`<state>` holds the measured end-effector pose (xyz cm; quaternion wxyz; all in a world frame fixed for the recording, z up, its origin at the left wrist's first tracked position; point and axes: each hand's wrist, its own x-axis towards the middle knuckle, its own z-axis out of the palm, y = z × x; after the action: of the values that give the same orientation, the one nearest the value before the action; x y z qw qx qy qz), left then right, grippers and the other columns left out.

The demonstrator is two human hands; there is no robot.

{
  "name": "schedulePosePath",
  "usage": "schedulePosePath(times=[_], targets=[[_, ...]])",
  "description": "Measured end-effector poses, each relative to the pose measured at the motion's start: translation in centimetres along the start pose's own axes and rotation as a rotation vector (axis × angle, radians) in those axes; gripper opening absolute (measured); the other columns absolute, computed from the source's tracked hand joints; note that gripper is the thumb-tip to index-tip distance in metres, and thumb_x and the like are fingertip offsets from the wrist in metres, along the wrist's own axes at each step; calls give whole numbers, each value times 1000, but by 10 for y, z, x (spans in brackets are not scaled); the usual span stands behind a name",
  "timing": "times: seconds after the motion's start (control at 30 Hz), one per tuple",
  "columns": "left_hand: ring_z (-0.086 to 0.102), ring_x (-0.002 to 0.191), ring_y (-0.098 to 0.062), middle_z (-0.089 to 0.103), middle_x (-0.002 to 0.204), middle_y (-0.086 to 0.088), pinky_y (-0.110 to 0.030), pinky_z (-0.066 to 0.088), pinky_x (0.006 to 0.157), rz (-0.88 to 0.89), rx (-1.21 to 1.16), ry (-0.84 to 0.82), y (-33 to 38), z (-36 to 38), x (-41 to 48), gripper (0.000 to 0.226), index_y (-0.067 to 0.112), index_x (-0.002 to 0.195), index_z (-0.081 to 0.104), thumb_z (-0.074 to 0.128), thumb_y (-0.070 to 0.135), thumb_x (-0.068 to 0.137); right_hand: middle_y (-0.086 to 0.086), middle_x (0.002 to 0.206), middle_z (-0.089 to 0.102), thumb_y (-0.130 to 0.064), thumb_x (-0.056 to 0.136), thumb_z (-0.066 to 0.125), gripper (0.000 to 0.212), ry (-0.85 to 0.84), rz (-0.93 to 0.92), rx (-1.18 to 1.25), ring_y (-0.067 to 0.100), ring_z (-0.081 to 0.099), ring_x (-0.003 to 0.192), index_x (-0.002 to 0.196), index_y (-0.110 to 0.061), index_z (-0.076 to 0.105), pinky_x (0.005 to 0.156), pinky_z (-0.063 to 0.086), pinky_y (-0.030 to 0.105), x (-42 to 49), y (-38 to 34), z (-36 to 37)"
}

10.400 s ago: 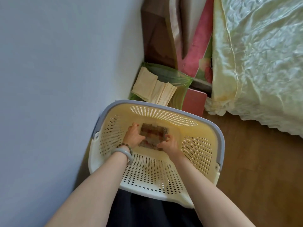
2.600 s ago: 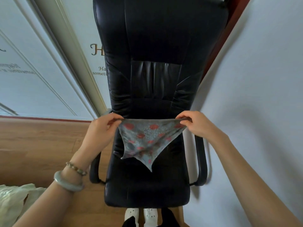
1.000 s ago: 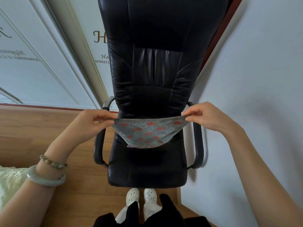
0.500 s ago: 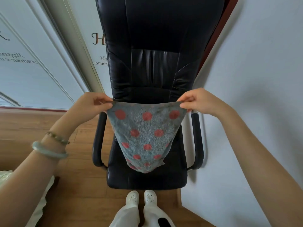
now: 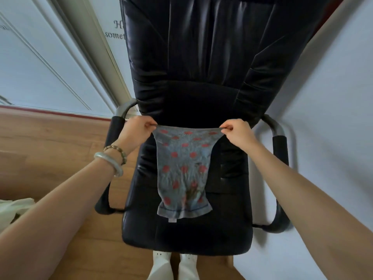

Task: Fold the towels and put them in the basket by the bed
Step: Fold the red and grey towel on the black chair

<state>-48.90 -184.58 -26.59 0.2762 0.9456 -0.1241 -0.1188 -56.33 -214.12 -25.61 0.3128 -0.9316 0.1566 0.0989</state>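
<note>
A small grey towel with red dots lies stretched lengthwise over the seat of a black office chair. My left hand pinches its far left corner. My right hand pinches its far right corner. The towel's near hem with a small white tag rests on the seat, toward me. The basket is out of view.
The chair has padded armrests on both sides. A white wall runs along the right, white panelled doors stand at the left. Wooden floor lies left of the chair. Pale bedding shows at the lower left. My white shoes stand at the seat's front.
The towel hung in the air from both hands half a second ago. Now my hands are lower and farther forward, and the towel lies spread on the seat.
</note>
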Motion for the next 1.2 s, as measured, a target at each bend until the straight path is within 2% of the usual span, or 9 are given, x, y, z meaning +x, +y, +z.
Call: schedulePosePath(times=[0.07,0.17,0.3,0.43,0.57,0.7,0.8,1.03,1.2], targets=[[64,93,-27,71,98,-7,-34,48,84,-8,-19,29,-11,13,12,15,13,98,71,60,14,87,4,103,70,-13,91,58,19,48,-5,9,18,62,98,106,-13,69,78,41,21,16,11,13],[63,90,-22,70,93,-5,-25,41,76,-8,-68,96,-11,23,26,17,13,100,71,59,14,88,4,96,70,-11,90,59,17,128,-10,65,18,64,92,102,-12,71,78,44,21,34,17,22],[63,89,-19,70,93,-4,-21,40,77,18,-105,175,-8,30,18,16,11,100,70,60,11,87,-4,88,64,-9,88,60,17,207,-7,164,10,60,84,101,-12,71,76,41,16,26,22,27],[60,77,-13,68,87,0,-23,43,72,2,-138,91,-28,57,-32,15,12,97,72,63,8,86,-3,92,61,-8,85,64,13,95,-12,122,7,56,80,96,-12,71,75,40,12,-24,57,72],[63,81,-12,68,94,1,-19,47,75,-71,-166,-68,-62,110,-94,17,12,99,72,64,7,85,-2,89,59,-2,83,66,12,-54,24,81,11,59,80,91,-8,72,70,39,0,-79,101,131],[65,79,-11,64,87,11,-6,44,71,-95,-177,-192,-96,153,-143,18,16,92,73,66,3,83,-2,91,59,-3,85,62,12,-157,-22,46,15,63,81,92,-7,71,73,48,14,-120,130,170],[62,79,-6,60,86,18,-16,49,74,-101,-173,-229,-107,169,-170,21,22,91,71,67,3,82,1,97,62,-6,87,59,14,-240,-68,-14,14,63,83,97,-7,69,75,52,21,-136,141,183],[63,83,-18,67,92,2,-32,54,76,99,-21,-268,-118,187,-187,21,13,89,71,76,3,72,1,107,60,-11,90,57,19,-305,-199,-166,15,58,100,106,-9,66,86,42,16,-145,146,196],[62,82,-20,63,96,0,-34,56,72,231,137,-408,-121,194,-184,44,16,93,67,89,18,54,1,120,48,-18,88,62,33,-397,-247,-260,14,46,114,120,-11,56,97,41,21,-142,150,199]])
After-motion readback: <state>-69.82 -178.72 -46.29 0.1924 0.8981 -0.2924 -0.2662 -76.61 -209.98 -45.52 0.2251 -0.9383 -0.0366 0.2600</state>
